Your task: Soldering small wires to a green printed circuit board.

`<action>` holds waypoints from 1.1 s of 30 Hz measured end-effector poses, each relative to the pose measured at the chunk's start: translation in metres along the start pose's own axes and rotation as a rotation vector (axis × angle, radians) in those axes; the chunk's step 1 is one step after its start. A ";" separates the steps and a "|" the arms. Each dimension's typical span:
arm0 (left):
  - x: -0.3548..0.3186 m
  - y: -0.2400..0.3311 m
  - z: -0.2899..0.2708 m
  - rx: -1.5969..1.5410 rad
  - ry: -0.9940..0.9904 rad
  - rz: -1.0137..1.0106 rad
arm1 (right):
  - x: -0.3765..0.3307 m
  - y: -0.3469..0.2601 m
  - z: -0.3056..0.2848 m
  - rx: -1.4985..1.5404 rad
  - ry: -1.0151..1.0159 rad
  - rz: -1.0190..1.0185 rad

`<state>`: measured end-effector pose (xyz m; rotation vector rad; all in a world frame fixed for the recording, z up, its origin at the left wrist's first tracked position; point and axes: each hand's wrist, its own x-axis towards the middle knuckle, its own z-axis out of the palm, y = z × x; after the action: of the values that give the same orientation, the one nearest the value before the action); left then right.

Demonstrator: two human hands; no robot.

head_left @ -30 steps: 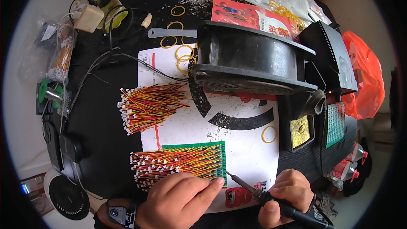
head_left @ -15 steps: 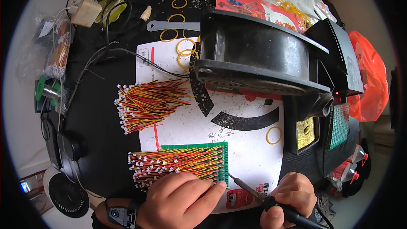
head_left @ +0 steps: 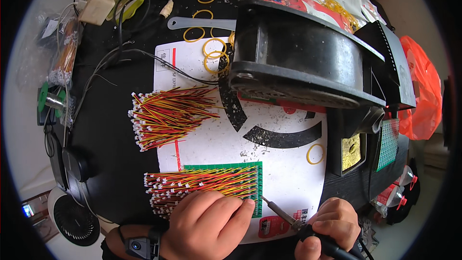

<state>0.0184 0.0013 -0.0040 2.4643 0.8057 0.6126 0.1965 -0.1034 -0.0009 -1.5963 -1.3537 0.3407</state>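
A green circuit board [head_left: 258, 183] lies on the white printed sheet, with rows of red and yellow wires [head_left: 207, 175] ending in white connectors and fanned out to its left. My left hand [head_left: 204, 221] rests over the lower wires, its fingers bent and closed near the board's right side; whatever sits between the fingertips is hidden. In my right hand [head_left: 334, 224], fingers wrap round the dark handle of a soldering iron [head_left: 281, 213]. The iron's tip points up and left, close beside the board's right edge; I cannot tell whether it touches.
A loose bundle of wires [head_left: 173, 118] lies above the board. Beyond stands a big black fan [head_left: 303, 53], its dark cable running left. Rubber bands [head_left: 315, 154] are scattered about. At right are a tray with a yellow sponge [head_left: 352, 151] and another green board [head_left: 388, 144]. A solder spool [head_left: 50, 100] stands far left.
My left fingertips have moved slightly up and away from the board's right edge, uncovering more of its lower corner. The iron keeps its place beside the board. The whole view has shifted a little.
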 end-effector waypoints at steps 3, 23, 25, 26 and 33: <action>0.000 -0.002 0.005 -0.039 0.041 -0.038 | 0.000 -0.002 -0.002 -0.024 -0.022 0.035; 0.002 0.001 0.006 -0.006 0.031 -0.068 | 0.026 0.006 -0.007 0.120 -0.212 -0.175; 0.002 0.000 0.006 -0.006 0.029 -0.064 | 0.026 0.006 -0.007 0.122 -0.214 -0.176; 0.002 0.000 0.005 -0.006 0.022 -0.058 | 0.027 0.006 -0.007 0.124 -0.215 -0.179; 0.002 0.001 -0.002 -0.054 0.034 -0.058 | 0.027 0.004 -0.007 0.127 -0.220 -0.165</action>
<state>0.0191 0.0023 -0.0010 2.3790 0.8588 0.6482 0.2129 -0.0832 0.0093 -1.3625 -1.5876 0.5024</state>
